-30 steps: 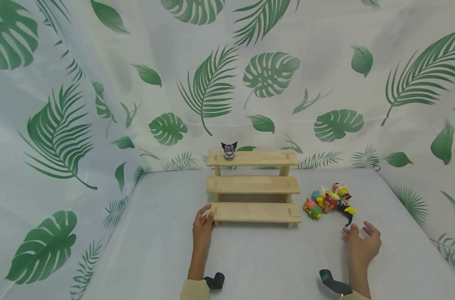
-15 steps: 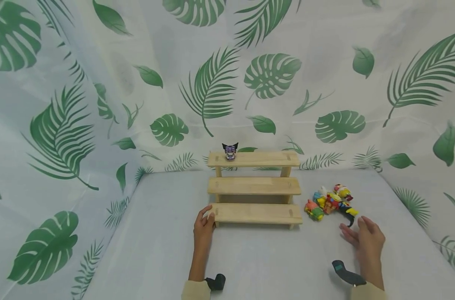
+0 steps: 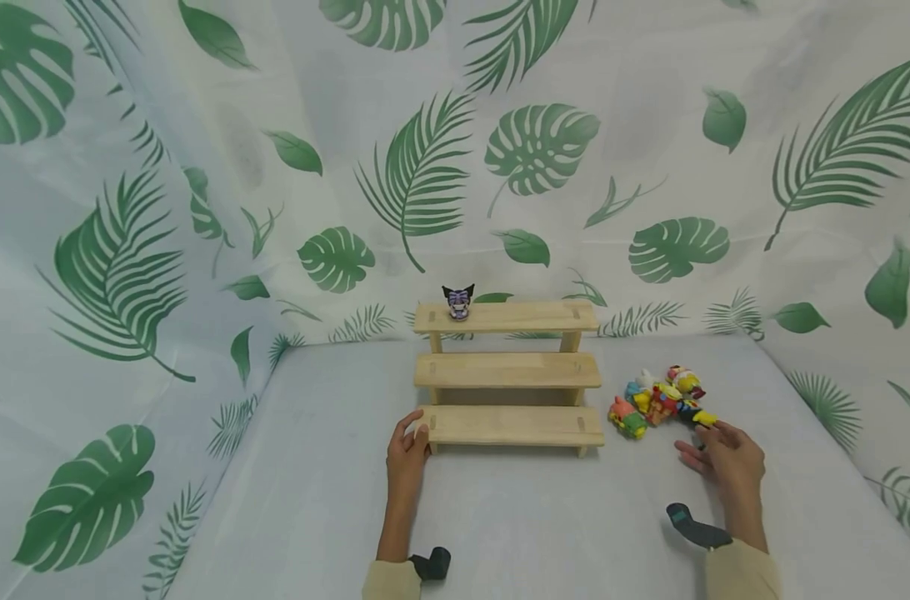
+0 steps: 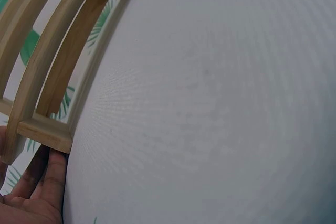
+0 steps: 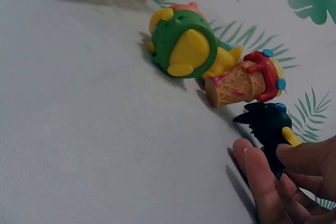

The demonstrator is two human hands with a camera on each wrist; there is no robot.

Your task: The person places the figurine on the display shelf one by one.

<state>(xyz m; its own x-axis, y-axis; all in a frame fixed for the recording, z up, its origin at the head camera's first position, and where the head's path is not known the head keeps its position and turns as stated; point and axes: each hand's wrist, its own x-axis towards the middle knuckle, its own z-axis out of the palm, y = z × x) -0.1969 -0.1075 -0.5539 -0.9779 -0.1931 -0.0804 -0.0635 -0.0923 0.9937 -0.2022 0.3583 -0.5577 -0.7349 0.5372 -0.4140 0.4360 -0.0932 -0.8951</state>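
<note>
A three-tier wooden display stand [image 3: 507,425] stands mid-table in the head view. My left hand [image 3: 407,454] holds the left end of its lowest step; in the left wrist view, fingers [image 4: 54,182] lie against the stand's foot. My right hand [image 3: 732,458] is at the near side of a toy pile, its thumb and fingers round the dark tail end of a black figurine with yellow parts [image 5: 270,124]. Beside that figurine lie an ice-cream-cone figurine [image 5: 236,86] and a green-and-yellow figurine [image 5: 186,45]. On the top step sits a purple-and-black figurine [image 3: 458,304].
More small figurines, among them a red-and-yellow one [image 3: 683,381] and a blue-and-white one [image 3: 638,390], lie close together right of the stand. White cloth [image 3: 215,250] with green leaf prints hangs behind and at both sides of the white tabletop [image 3: 545,525].
My right hand has moved forward and closed its thumb and fingers round the black figurine's tail end. My left hand stays at the stand, which has not moved.
</note>
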